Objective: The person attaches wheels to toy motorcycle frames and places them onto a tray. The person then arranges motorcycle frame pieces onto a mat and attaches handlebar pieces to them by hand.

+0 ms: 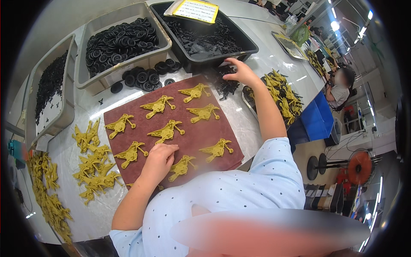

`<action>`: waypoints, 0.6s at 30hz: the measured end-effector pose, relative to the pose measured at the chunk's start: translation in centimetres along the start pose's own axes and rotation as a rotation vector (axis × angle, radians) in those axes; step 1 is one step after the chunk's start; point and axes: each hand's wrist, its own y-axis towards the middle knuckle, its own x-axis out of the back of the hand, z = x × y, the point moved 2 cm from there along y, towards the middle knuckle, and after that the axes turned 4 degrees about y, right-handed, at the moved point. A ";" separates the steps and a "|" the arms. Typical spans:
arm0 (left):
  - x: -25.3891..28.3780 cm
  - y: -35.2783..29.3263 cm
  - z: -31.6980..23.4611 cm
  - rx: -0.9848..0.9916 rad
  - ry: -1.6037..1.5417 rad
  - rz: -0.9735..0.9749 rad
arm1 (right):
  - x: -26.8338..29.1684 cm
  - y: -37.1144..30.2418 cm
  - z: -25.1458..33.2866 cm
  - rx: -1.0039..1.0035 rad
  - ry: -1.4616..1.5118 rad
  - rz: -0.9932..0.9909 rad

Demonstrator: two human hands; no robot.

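Note:
On a dark red cloth (180, 115) lie several yellow-green plastic parts (159, 106), set out in loose rows. My left hand (160, 159) rests low on the cloth beside these parts, its fingers curled together; whatever they may hold is hidden. Beyond the cloth's far right corner, my right hand (242, 73) reaches over a small heap of black plastic pieces (226, 82). Its thumb and forefinger are apart at the edge of that heap, and nothing shows between them.
Black wheels fill a grey bin (81, 68), with more wheels (147, 78) loose before it. A black bin (248, 50) and another grey bin (64, 111) hold small black parts. Yellow-green parts (94, 165) lie left; a tray of yellow-and-black pieces (280, 96) stands right. Another person (340, 88) sits far right.

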 end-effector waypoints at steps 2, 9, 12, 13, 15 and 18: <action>0.0 0.0 0.2 -0.015 0.000 -0.002 | 1.4 0.1 -0.2 -0.045 -0.014 -0.111; 0.1 0.1 0.1 -0.005 -0.013 -0.007 | 5.3 7.3 1.5 -0.087 0.212 -0.363; 0.1 0.0 0.1 -0.014 -0.010 -0.006 | 4.1 13.1 -0.8 -0.119 -0.154 -0.162; 0.0 -0.1 0.1 -0.017 -0.009 -0.006 | 3.2 14.5 -2.5 -0.249 -0.190 -0.075; -0.1 -0.3 0.2 -0.015 -0.005 -0.011 | 1.7 15.9 -4.8 -0.376 -0.416 0.258; 0.0 -0.3 0.6 -0.029 -0.003 -0.026 | -0.1 17.4 -3.4 -0.399 -0.486 0.785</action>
